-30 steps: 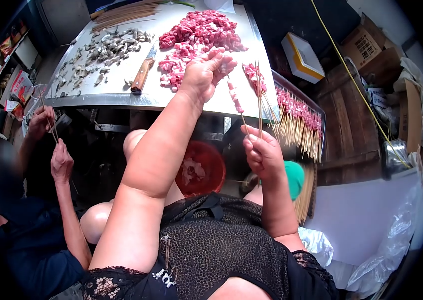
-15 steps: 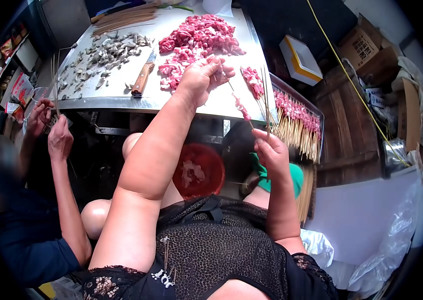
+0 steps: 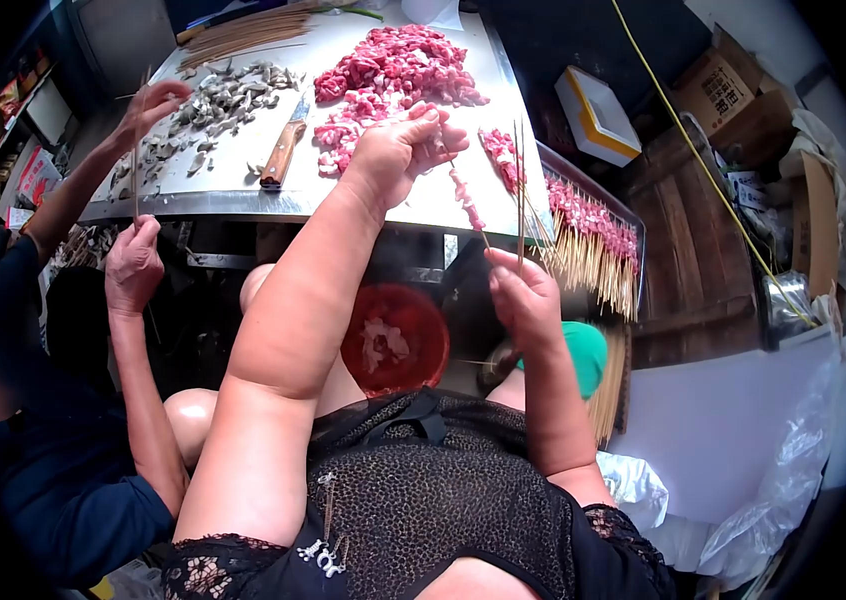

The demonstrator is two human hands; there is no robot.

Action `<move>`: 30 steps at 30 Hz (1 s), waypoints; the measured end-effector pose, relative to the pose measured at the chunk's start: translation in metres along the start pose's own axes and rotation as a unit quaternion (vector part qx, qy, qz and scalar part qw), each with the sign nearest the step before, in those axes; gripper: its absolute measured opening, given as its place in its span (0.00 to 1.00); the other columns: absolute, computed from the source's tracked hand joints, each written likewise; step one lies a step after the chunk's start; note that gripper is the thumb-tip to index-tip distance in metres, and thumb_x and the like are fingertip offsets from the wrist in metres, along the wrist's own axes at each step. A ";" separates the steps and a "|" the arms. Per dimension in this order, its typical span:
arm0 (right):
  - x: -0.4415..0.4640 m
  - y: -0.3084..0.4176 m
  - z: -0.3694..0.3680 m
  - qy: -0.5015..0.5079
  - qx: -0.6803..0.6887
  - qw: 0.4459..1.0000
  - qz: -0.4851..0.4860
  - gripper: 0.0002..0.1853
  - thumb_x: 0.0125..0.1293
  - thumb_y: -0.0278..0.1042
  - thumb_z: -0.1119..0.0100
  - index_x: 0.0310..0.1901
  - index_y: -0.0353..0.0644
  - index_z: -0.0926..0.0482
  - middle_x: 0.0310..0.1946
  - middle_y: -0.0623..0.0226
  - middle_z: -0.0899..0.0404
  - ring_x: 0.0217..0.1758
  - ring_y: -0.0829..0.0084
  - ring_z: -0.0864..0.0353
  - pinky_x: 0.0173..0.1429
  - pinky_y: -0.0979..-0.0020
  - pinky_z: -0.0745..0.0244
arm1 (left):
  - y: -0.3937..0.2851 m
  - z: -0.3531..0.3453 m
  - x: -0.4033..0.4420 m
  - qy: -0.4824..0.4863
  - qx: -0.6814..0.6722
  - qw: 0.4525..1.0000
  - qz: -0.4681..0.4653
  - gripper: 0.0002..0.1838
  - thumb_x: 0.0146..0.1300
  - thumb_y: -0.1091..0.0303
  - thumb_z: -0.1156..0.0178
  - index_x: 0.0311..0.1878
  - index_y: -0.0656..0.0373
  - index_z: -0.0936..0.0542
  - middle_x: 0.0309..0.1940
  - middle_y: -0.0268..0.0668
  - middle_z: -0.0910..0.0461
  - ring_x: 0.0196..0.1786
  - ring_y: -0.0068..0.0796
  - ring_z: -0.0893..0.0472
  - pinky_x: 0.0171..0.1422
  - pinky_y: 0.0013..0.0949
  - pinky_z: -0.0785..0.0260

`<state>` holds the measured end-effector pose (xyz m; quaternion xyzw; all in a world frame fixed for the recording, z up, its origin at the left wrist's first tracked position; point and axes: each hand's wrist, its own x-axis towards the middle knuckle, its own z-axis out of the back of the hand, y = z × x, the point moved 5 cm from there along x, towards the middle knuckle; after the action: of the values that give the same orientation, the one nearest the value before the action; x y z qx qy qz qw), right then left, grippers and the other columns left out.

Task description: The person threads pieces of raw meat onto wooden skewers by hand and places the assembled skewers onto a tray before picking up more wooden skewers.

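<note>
My right hand [image 3: 523, 300] grips the lower end of a bamboo skewer [image 3: 486, 240] with small pink meat pieces [image 3: 465, 198] threaded along it. Several bare skewers [image 3: 520, 190] stand upright from the same hand. My left hand [image 3: 408, 150] is closed at the skewer's upper end, over the table edge, with pale meat bits between its fingers. Just beyond it lies a large heap of raw cut meat [image 3: 408, 65] on the white tabletop [image 3: 243, 200]. A few finished meat skewers [image 3: 503, 160] rest at the table's right corner.
A tray of meat skewers [image 3: 593, 235] stands right of the table. A wooden-handled knife [image 3: 283, 155] lies beside grey cut pieces [image 3: 228, 100]. Bare skewers [image 3: 248, 38] lie at the back. A red basin [image 3: 398, 340] sits below. At left, a co-worker's hand [image 3: 133, 265] holds skewers.
My right hand has shifted slightly left and up; the meat on the skewer now sits closer to my left hand. The co-worker's far hand has moved up toward the grey pieces.
</note>
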<state>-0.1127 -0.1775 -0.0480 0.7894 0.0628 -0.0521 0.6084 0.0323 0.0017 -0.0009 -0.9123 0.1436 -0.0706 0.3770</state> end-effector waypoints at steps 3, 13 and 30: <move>-0.001 -0.006 -0.005 0.015 0.062 0.997 -0.034 0.13 0.66 0.28 0.49 0.51 0.37 0.25 0.25 0.74 0.27 0.16 0.91 0.41 0.16 0.88 0.48 | 0.000 0.000 0.000 0.004 -0.012 1.000 0.004 0.09 0.67 0.71 0.52 0.45 0.65 0.28 0.40 0.50 0.20 0.47 0.43 0.20 0.57 0.40 0.27; -0.001 -0.002 -0.024 -0.056 -0.103 0.980 0.158 0.13 0.67 0.27 0.50 0.51 0.38 0.24 0.26 0.76 0.28 0.18 0.90 0.39 0.20 0.87 0.45 | 0.001 0.002 -0.001 0.007 -0.014 1.000 0.002 0.09 0.67 0.71 0.51 0.46 0.65 0.28 0.40 0.50 0.20 0.48 0.43 0.20 0.53 0.36 0.26; -0.008 -0.001 -0.005 -0.035 -0.117 0.984 0.129 0.12 0.67 0.27 0.48 0.51 0.38 0.23 0.26 0.77 0.27 0.23 0.91 0.36 0.26 0.88 0.42 | -0.011 0.002 -0.004 -0.005 0.033 0.999 -0.026 0.15 0.69 0.70 0.55 0.56 0.65 0.31 0.44 0.47 0.21 0.48 0.35 0.19 0.51 0.34 0.24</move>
<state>-0.1203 -0.1727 -0.0462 0.7122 -0.0559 0.0069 0.6997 0.0313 0.0112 0.0056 -0.9031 0.1155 -0.0805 0.4057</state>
